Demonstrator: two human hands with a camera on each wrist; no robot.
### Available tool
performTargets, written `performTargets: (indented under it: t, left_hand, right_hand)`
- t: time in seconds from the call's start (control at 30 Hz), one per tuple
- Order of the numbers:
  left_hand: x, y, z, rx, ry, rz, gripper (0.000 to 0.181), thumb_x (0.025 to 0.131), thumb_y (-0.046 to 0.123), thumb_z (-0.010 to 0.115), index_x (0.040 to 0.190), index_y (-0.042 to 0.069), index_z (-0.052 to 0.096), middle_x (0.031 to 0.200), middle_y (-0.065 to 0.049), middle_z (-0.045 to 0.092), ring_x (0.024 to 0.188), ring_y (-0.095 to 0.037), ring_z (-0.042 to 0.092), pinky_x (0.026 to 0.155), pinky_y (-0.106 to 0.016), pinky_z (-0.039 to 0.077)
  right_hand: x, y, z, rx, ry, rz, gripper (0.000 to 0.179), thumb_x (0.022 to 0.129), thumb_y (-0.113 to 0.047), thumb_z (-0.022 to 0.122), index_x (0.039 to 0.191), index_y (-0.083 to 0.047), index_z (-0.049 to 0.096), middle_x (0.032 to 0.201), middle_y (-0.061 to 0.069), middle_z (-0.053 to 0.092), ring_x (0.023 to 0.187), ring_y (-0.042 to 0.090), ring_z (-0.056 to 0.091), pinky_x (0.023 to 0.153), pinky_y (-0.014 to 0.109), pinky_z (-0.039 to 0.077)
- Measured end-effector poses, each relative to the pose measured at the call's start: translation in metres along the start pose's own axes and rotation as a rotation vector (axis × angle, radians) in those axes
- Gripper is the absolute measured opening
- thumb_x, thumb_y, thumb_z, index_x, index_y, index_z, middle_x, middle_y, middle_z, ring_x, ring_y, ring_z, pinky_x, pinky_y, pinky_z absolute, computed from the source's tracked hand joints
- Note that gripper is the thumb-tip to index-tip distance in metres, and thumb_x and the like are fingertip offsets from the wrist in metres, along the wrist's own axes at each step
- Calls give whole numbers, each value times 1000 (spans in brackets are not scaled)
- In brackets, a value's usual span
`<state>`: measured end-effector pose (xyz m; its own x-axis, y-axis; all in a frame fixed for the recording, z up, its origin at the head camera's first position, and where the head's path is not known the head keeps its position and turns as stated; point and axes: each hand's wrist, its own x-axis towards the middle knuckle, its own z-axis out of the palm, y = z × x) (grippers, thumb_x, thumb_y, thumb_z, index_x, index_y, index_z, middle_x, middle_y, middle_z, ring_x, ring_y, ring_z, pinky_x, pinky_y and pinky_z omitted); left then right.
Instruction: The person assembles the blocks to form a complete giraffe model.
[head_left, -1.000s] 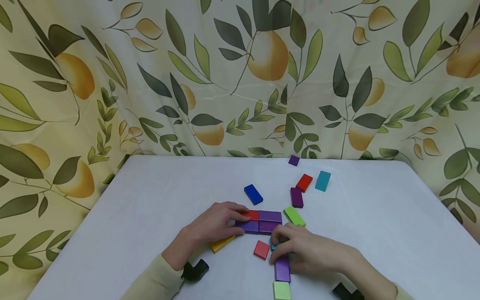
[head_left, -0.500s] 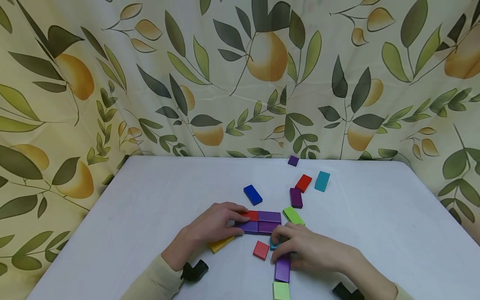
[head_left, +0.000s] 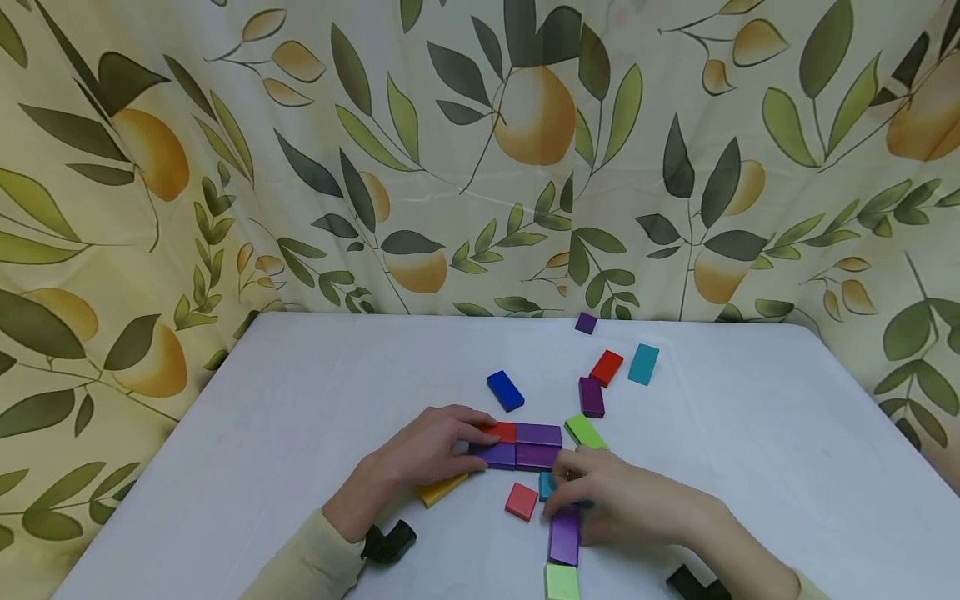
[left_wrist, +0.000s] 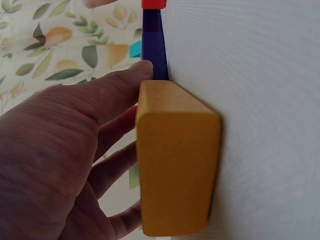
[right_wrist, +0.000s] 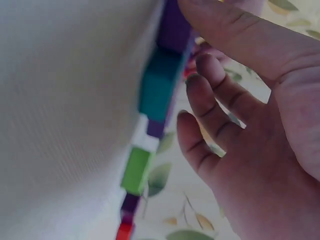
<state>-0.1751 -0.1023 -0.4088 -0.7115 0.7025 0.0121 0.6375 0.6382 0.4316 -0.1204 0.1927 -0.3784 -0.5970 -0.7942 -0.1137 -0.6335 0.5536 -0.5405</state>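
While the left hand [head_left: 431,454] rested flat-fingered on the purple block cluster [head_left: 528,446] | right hand [head_left: 615,504], grip pinching the teal block [head_left: 547,484] beside it on the desk [head_left: 300,400] | risk: a hard push could scatter the cluster.

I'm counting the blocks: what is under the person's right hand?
Under the right hand a teal wooden block pokes out by the fingertips, and a purple wooden block shows below it. Whatever else lies beneath the palm is covered.
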Motion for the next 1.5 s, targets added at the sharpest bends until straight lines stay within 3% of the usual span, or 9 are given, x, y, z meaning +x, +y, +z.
performTargets:
  t: [0.33,0.87,1.1,1.3,1.5]
  left_hand:
    - [2,-1,0,12,5,36,36,94,31,74,128,18,73,140,4,59,132,-16,51,109,-39,42]
    - [3,0,3,1,-9,26,35,95,33,72,127,17,74,140,5,59,133,-16,50,109,-43,41]
    - [3,0,2,2,-10,23,36,95,33,73,127,18,73,140,5,59,133,-16,50,109,-42,42]
    - [2,0,1,8,-14,-1,37,94,34,73,129,20,73,140,6,59,133,-15,50,108,-40,42]
    - [0,0,0,8,-13,-10,36,94,33,73,128,19,73,141,6,58,133,-16,49,109,-40,42]
  right_hand:
    - [15,-6,7,-78,38,-73,35,89,-16,80,113,-41,74,101,-20,50,99,5,46,85,28,45]
    - [55,-18,10,-124,-22,-163,35,88,-11,80,116,-33,76,103,-18,54,103,2,50,87,26,42]
    - [38,-9,1,-53,24,-95,39,90,-13,78,120,-37,72,109,-18,55,106,7,50,93,32,48]
    - [13,5,-9,-69,92,-16,36,89,-19,80,121,-31,72,118,-12,57,110,13,53,95,37,52]
    - [-2,12,-7,-53,86,76,36,89,-24,80,122,-35,71,124,-8,57,113,19,55,94,43,54]
